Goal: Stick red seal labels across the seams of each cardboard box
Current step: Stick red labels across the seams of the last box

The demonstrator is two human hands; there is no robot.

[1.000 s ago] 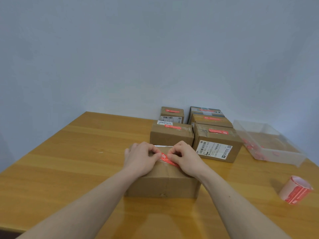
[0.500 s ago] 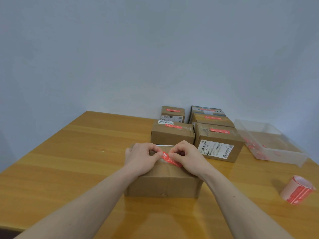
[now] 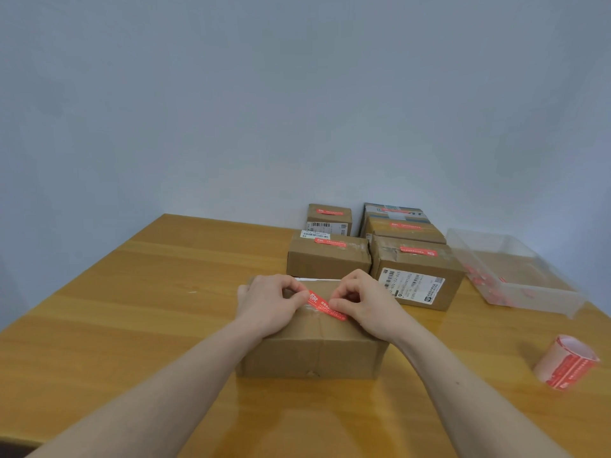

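Red seal label (image 3: 325, 305) slanted across box (image 3: 314, 348) seam

Six cardboard boxes (image 3: 310, 352), one label roll (image 3: 566, 363), one clear tray (image 3: 515, 269), two hands (image 3: 269, 304).

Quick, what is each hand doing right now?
Left hand: fingers curled, pinching the left end of the red label on the front box.
Right hand: fingers curled, pinching the label's right part.

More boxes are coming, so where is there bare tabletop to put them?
Bare: the table's left half, beside the near box; also between that box and the label roll. Crowded: the far right, with sealed boxes and clear tray.
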